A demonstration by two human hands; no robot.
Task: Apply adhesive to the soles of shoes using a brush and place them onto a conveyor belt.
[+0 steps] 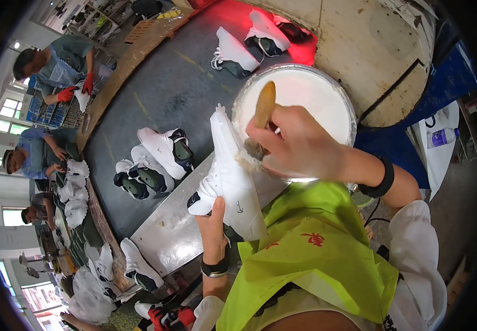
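Note:
My left hand (213, 226) is closed around the ankle end of a white shoe upper (228, 176), with the thumb over its opening and the toe pointing away from me. My right hand (304, 140) grips a brush (265, 102) by its wooden handle. Its bristles, partly hidden by my fingers, lie against the right lower edge of the upper. Just behind my right hand, a round tub (327, 91) holds a white liquid, with dried white residue along its rim.
Several white shoe uppers (164, 151) lie on the dark belt (139, 105) to the left. Two more (232, 49) are at the far end in red light. A metal ledge (178, 220) borders the belt. Co-workers (62, 69) handle uppers across it. A bottle (442, 138) is at right.

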